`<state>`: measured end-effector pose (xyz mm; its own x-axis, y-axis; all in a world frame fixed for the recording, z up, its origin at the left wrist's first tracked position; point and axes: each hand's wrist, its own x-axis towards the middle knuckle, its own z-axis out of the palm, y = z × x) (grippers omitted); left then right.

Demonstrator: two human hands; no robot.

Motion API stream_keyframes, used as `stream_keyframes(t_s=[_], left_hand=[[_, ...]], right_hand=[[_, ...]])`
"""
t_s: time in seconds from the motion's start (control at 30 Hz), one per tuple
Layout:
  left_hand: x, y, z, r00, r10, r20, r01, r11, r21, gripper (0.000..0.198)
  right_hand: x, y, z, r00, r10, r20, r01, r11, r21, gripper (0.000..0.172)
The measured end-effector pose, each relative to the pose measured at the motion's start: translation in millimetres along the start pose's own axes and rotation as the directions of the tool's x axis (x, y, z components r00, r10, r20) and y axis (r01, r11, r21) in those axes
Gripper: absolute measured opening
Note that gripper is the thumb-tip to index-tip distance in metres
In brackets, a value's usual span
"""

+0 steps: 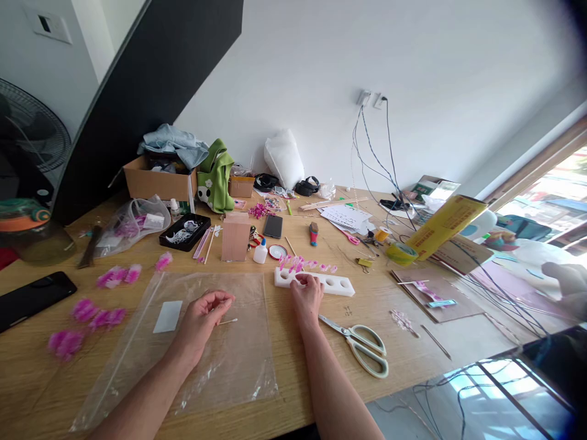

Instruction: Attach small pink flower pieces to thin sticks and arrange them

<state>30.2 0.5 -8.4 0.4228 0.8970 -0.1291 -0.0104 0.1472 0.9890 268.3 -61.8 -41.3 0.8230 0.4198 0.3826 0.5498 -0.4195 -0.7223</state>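
My left hand [206, 315] hovers over a clear zip bag [238, 366] with thumb and fingers pinched together; what the tips hold is too small to make out. A cotton swab [228, 321] shows beside the thumb, and I cannot tell whether the hand grips it or it lies on the bag. My right hand [307, 294] reaches to a white block with round holes [339, 285], its fingers bent at the block's left part. Whatever is in those fingers is hidden. Small pink petal pieces [312, 264] stand along the block's far side. Scissors [362, 345] lie right of my right forearm.
Pink fluffy pieces [110, 276] and a black phone [36, 299] lie at left. Beyond the bag stand a glue bottle [260, 252], a wooden block [235, 237] and a black tray [186, 232]. Cables and a yellow box [449, 226] crowd the right. Another person's blurred hand [566, 284] shows far right.
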Motion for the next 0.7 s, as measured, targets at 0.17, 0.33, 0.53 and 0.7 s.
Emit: stream_keyframes(t_s=[0.17, 0.33, 0.53, 0.7], left_hand=[[1.9, -2.7, -0.5, 1.000, 0.000, 0.012, 0.000, 1.000, -0.008, 0.034], [1.0, -3.2, -1.6, 1.000, 0.008, 0.023, -0.008, 1.000, -0.010, 0.033], [1.8, -2.8, -1.0, 1.000, 0.019, 0.012, -0.019, 0.999, -0.026, 0.036], [5.0, -1.3, 0.2, 1.000, 0.028, 0.005, -0.028, 0.999, -0.025, 0.041]], right_hand=[[1.0, 1.1, -2.1, 0.997, 0.014, -0.070, -0.008, 0.997, 0.077, 0.017], [2.5, -1.0, -9.6, 0.971, 0.037, -0.237, 0.010, 0.981, 0.193, 0.014], [13.1, -8.9, -27.0, 0.887, 0.152, -0.436, 0.015, 0.934, 0.356, 0.020], [6.1, -25.1, -62.8, 0.868, 0.184, -0.462, 0.055, 0.888, 0.456, 0.018]])
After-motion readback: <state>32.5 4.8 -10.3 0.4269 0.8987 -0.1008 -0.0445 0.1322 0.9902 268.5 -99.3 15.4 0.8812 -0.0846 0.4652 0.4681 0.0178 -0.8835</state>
